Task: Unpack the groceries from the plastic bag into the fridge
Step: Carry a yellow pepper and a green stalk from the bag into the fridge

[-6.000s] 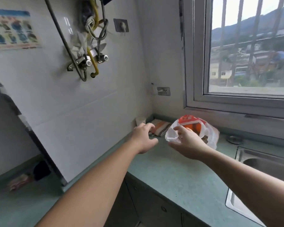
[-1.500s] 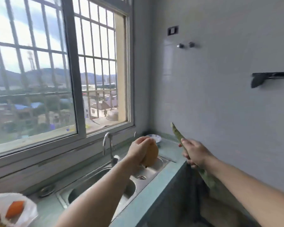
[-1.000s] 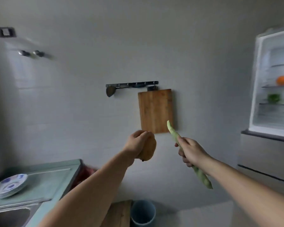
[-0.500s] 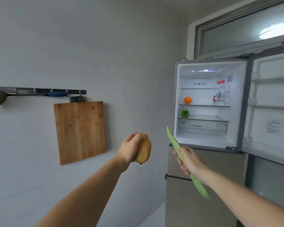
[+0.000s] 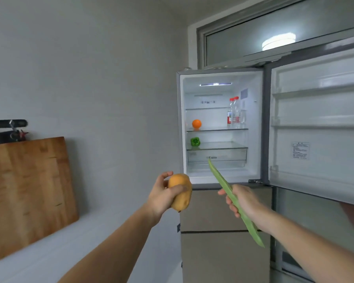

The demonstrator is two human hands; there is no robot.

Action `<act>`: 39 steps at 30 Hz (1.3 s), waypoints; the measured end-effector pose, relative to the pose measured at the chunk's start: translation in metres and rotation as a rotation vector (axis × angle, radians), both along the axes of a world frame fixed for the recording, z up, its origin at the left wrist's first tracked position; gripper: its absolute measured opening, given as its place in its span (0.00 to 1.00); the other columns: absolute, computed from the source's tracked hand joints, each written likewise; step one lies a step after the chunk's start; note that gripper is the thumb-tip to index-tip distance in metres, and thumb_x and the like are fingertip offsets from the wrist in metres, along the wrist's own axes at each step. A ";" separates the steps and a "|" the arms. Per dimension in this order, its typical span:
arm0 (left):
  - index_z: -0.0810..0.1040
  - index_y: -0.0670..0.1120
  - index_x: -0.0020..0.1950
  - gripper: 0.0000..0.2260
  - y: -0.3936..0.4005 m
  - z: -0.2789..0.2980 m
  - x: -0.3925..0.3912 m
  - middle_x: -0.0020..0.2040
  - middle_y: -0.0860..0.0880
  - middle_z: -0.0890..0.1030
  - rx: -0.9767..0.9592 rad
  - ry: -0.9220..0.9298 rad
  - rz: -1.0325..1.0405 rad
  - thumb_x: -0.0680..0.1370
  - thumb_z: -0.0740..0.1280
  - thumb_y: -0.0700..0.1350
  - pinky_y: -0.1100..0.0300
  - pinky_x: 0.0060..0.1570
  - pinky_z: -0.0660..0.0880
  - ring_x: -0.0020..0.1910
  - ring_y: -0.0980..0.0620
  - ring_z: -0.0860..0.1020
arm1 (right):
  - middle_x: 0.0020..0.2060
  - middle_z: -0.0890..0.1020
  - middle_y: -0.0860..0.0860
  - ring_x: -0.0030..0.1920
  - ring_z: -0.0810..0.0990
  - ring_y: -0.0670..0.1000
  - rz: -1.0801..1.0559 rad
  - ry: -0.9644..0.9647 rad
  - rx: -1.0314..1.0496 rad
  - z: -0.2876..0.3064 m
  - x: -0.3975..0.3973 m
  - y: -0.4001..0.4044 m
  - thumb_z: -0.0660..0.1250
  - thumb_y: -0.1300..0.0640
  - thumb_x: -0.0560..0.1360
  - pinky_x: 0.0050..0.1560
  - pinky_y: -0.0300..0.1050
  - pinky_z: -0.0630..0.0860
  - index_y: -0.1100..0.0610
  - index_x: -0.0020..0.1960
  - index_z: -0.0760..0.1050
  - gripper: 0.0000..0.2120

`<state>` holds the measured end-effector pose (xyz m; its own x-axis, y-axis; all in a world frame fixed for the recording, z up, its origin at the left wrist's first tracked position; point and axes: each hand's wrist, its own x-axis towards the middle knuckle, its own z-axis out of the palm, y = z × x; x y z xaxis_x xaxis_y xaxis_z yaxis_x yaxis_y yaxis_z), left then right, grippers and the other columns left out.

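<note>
Potato and bean held up before the open fridge

Head view: the left hand (image 5: 160, 196) is raised at centre, its fingers curled round a potato (image 5: 180, 192), thumb across the front of it. The right hand (image 5: 242, 200) is just to the right, fingers wrapped round the middle of a long flat green bean (image 5: 223, 181), which slants from upper left to lower right, its top end overlapping the fridge's lower drawer in the picture and its bottom end jutting below the wrist.

The fridge (image 5: 221, 211) stands ahead with its upper door (image 5: 317, 127) swung open to the right and the inside lit. An orange (image 5: 196, 123) sits at the left of the middle shelf, with two bottles (image 5: 234, 113) with red caps at the right of the same shelf. A green pepper (image 5: 195, 141) lies at the left of the shelf below, above a clear drawer (image 5: 217, 158). The plastic bag is out of view.

On the left wall a wooden board (image 5: 29, 190) hangs beneath a dark rail (image 5: 7, 123)
</note>
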<state>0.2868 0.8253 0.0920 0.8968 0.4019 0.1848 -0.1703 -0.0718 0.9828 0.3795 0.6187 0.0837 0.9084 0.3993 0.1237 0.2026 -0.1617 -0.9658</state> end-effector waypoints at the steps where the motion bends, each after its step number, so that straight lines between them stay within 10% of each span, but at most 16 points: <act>1: 0.67 0.54 0.67 0.34 0.003 0.001 0.013 0.60 0.49 0.74 0.012 -0.002 0.008 0.62 0.74 0.49 0.52 0.39 0.80 0.54 0.44 0.78 | 0.32 0.72 0.54 0.27 0.67 0.49 -0.002 0.004 0.011 0.000 0.014 0.003 0.49 0.60 0.80 0.26 0.42 0.66 0.60 0.51 0.78 0.18; 9: 0.74 0.49 0.62 0.38 0.019 0.014 0.135 0.56 0.46 0.80 0.111 0.014 0.114 0.55 0.78 0.58 0.46 0.51 0.81 0.54 0.44 0.80 | 0.39 0.79 0.55 0.33 0.72 0.52 0.022 -0.017 0.052 0.004 0.141 0.031 0.55 0.60 0.78 0.31 0.45 0.70 0.55 0.53 0.74 0.10; 21: 0.70 0.55 0.65 0.24 0.060 0.030 0.283 0.60 0.47 0.76 0.114 -0.040 0.060 0.72 0.74 0.54 0.48 0.51 0.81 0.55 0.45 0.79 | 0.47 0.82 0.54 0.29 0.75 0.50 -0.001 -0.021 0.022 0.005 0.279 0.068 0.63 0.57 0.78 0.28 0.41 0.70 0.53 0.52 0.72 0.03; 39: 0.70 0.55 0.64 0.22 0.157 0.048 0.505 0.58 0.47 0.77 0.184 -0.112 -0.074 0.73 0.72 0.54 0.60 0.39 0.79 0.53 0.48 0.80 | 0.44 0.81 0.56 0.31 0.75 0.50 -0.211 -0.081 -0.051 0.030 0.473 0.169 0.66 0.63 0.73 0.28 0.42 0.70 0.57 0.54 0.75 0.10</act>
<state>0.7915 0.9825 0.1403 0.8925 0.2861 0.3488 -0.2887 -0.2318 0.9289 0.8528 0.7874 0.1136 0.9604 0.2094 0.1839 0.2354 -0.2566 -0.9374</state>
